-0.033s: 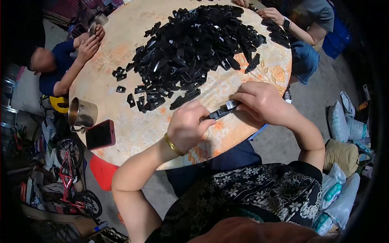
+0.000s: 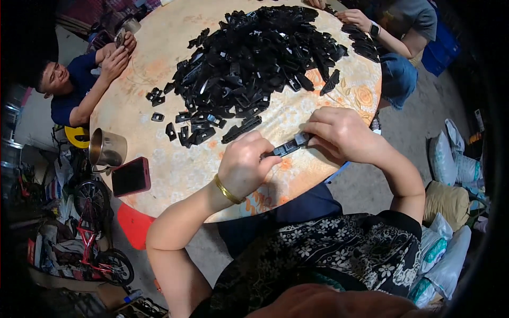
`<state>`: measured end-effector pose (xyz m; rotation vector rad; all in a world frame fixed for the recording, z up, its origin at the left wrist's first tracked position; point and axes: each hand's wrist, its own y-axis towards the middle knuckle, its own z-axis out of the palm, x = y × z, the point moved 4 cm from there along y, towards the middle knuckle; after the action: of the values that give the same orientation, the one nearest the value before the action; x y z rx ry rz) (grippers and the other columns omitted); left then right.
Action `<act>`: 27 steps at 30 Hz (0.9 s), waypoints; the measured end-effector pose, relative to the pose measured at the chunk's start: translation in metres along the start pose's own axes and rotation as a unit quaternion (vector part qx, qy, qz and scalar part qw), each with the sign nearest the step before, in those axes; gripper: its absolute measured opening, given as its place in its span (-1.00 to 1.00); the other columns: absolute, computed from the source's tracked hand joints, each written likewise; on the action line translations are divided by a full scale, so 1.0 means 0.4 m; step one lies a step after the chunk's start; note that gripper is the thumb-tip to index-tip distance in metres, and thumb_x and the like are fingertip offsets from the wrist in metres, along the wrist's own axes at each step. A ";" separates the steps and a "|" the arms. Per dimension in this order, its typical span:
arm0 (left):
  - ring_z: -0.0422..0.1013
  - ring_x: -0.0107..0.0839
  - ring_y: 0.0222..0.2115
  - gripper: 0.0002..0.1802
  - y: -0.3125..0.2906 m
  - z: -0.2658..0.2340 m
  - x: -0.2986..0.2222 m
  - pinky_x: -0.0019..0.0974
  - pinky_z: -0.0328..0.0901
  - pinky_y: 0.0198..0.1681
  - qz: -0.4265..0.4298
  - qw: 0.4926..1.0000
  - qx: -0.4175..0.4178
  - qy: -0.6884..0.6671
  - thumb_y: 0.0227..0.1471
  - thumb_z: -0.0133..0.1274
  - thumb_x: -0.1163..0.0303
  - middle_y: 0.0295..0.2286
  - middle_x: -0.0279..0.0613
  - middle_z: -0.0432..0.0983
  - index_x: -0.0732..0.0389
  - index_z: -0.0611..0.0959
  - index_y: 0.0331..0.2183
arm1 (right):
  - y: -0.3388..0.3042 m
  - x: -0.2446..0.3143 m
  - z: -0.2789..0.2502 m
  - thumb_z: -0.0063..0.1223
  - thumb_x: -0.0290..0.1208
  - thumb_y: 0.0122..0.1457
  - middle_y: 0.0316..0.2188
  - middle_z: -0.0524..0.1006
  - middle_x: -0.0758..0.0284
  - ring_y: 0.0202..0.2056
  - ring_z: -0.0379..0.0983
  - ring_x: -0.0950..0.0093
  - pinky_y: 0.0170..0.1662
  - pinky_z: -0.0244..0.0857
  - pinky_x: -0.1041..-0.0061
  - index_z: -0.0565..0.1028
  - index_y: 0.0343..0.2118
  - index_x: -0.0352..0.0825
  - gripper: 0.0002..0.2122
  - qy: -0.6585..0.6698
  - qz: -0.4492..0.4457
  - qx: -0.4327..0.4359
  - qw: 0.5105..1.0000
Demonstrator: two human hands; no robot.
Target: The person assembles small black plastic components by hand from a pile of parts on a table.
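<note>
Between my two hands, just above the near part of the table, is a black plastic part [image 2: 287,148], long and narrow. My left hand [image 2: 246,160], with a gold bracelet at the wrist, pinches its left end. At its right end sits a small grey piece [image 2: 301,139], against the fingertips of my right hand [image 2: 343,132]. Those right fingers are closed too, and they hide part of what they grip. Beyond my hands a large heap of black plastic parts [image 2: 244,69] covers the middle of the table. One long black part [image 2: 242,130] lies right by my left hand.
The round table [image 2: 175,169] has a patterned cover. On its left stand a metal mug [image 2: 112,150] and a dark-screened phone [image 2: 131,177]. One person [image 2: 79,87] sits at the far left, another [image 2: 411,32] at the far right. Sacks [image 2: 448,204] lie on the right; a red bicycle [image 2: 89,238] stands left.
The grey piece at my right fingertips looks slightly turned and darker than before. Both hands stay in nearly the same place.
</note>
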<state>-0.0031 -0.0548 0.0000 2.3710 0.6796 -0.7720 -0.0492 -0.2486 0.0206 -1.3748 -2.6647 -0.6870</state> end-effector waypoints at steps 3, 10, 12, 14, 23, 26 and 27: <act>0.35 -0.29 -0.61 -0.83 0.005 -0.002 0.000 -0.30 0.25 -0.55 0.000 1.000 0.006 0.020 -0.26 0.28 0.49 -0.62 -0.15 0.38 0.32 0.61 -0.55 | 0.008 0.004 0.020 0.19 -0.39 -0.08 -0.47 0.43 0.30 -0.38 0.43 0.30 -0.35 0.34 0.35 0.50 -0.37 -0.34 -0.79 0.035 -0.026 0.018 0.999; 0.37 -0.13 -0.50 -0.74 0.002 0.003 -0.004 -0.19 0.28 -0.44 -0.007 1.000 0.004 0.002 -0.30 0.30 0.36 -0.56 -0.10 0.39 0.27 0.56 -0.55 | 0.032 0.035 0.046 0.20 -0.34 -0.10 -0.50 0.42 0.32 -0.38 0.40 0.32 -0.36 0.33 0.37 0.50 -0.44 -0.35 -0.80 0.072 -0.081 0.009 0.994; 0.36 -0.13 -0.45 -0.65 0.013 -0.027 0.004 -0.20 0.27 -0.40 0.051 0.996 0.072 0.016 -0.33 0.34 0.28 -0.53 -0.12 0.39 0.25 0.56 -0.50 | 0.039 0.035 0.038 0.18 -0.32 -0.04 -0.51 0.45 0.30 -0.39 0.42 0.32 -0.36 0.34 0.37 0.52 -0.46 -0.34 -0.82 0.087 -0.077 0.021 0.993; 0.35 -0.15 -0.43 -0.59 0.029 -0.084 0.006 -0.22 0.29 -0.35 -0.035 0.991 0.013 0.126 -0.35 0.36 0.24 -0.49 -0.16 0.38 0.24 0.53 -0.47 | 0.040 0.013 0.046 0.15 -0.31 0.02 -0.51 0.47 0.28 -0.41 0.44 0.30 -0.35 0.35 0.37 0.53 -0.44 -0.34 -0.82 0.166 -0.049 0.052 0.984; 0.38 -0.06 -0.42 -0.84 0.015 -0.075 0.035 -0.15 0.30 -0.37 -0.015 0.979 -0.037 0.200 -0.23 0.15 0.54 -0.48 -0.08 0.38 0.24 0.48 -0.52 | 0.183 -0.100 0.111 0.12 -0.50 -0.12 -0.41 0.45 0.31 -0.29 0.38 0.31 -0.26 0.36 0.39 0.52 -0.30 -0.38 -0.75 -0.067 -0.085 -0.079 0.991; 0.36 -0.10 -0.41 -0.84 0.010 -0.064 0.019 -0.16 0.29 -0.35 0.049 0.989 0.007 0.139 -0.19 0.17 0.51 -0.47 -0.11 0.37 0.24 0.49 -0.50 | 0.183 -0.113 0.107 0.14 -0.50 -0.11 -0.43 0.47 0.29 -0.30 0.40 0.28 -0.25 0.36 0.40 0.54 -0.32 -0.37 -0.78 -0.030 -0.066 -0.077 0.994; 0.36 -0.10 -0.41 -0.84 0.008 -0.060 0.018 -0.16 0.29 -0.35 0.048 0.989 0.007 0.138 -0.19 0.17 0.51 -0.47 -0.11 0.37 0.24 0.49 -0.50 | 0.174 -0.122 0.099 0.16 -0.49 -0.08 -0.44 0.50 0.25 -0.32 0.43 0.27 -0.26 0.36 0.40 0.55 -0.33 -0.37 -0.80 0.043 -0.040 -0.064 0.996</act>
<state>0.0126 -0.0399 0.0129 2.5279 0.6661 -0.4128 0.0405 -0.2341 -0.0027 -1.2394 -2.6621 -0.9191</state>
